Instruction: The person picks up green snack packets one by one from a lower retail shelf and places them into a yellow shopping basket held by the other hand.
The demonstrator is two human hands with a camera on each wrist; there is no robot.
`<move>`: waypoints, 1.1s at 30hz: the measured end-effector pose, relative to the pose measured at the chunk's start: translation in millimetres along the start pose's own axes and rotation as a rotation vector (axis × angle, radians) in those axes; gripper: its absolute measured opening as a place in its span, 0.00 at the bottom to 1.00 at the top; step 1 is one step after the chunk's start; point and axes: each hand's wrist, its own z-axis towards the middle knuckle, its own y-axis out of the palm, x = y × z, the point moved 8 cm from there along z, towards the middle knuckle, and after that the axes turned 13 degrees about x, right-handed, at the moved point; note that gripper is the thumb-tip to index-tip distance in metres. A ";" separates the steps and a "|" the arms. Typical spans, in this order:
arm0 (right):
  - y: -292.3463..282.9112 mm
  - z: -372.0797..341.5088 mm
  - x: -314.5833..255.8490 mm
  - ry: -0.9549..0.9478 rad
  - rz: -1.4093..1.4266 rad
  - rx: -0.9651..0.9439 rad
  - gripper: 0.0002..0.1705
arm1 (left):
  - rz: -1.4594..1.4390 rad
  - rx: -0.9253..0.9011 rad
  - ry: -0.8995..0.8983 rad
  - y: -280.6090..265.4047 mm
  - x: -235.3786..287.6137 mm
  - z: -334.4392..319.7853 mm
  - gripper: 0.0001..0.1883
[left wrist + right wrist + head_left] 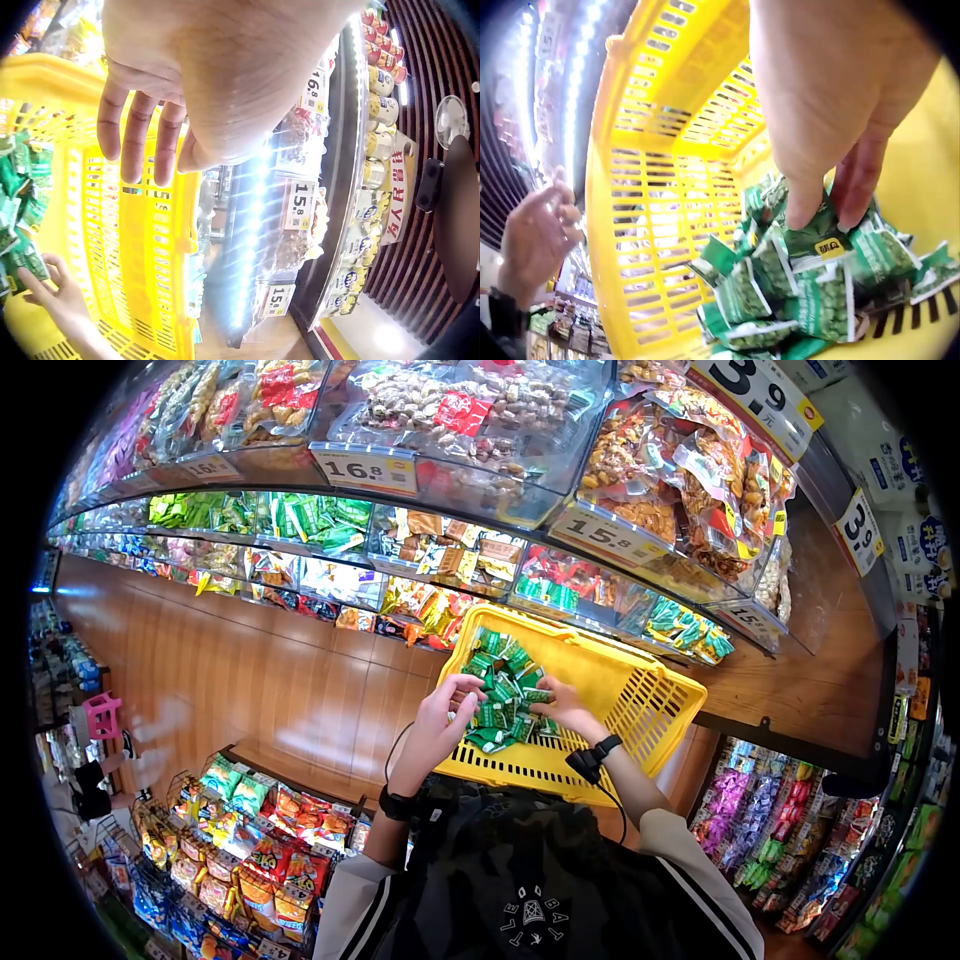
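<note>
A yellow plastic shopping basket (585,655) sits in front of the person's body, with a heap of small green snack packets (497,712) at its left end. In the head view the right hand (568,708) reaches into the basket at the right side of the heap. Its thumb and fingers pinch a green packet (810,238) with a small yellow label, among others picturing green peas or beans. The left hand (442,718) hovers over the basket's left part, fingers loosely bent and holding nothing. In the left wrist view its fingers (135,142) hang against the yellow wall behind.
Tiered shelf bins with bagged snacks (420,410) and price tags (365,468) run just beyond the basket. Racks of colourful bags (265,840) stand lower left, more hanging packets (770,820) lower right. Wooden floor (250,650) shows at left, with a pink stool (102,715).
</note>
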 end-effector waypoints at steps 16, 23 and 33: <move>-189.8 11.1 -136.4 -0.028 0.762 0.202 0.16 | 0.067 -0.020 0.016 -0.7 1.8 3.5 0.11; -191.7 75.5 -101.0 -0.127 0.269 0.494 0.23 | 0.103 -0.044 0.014 -3.0 5.1 -1.1 0.11; -187.2 79.6 -122.1 -0.235 -0.528 0.348 0.22 | 0.121 -0.040 0.010 -5.9 9.2 -0.8 0.11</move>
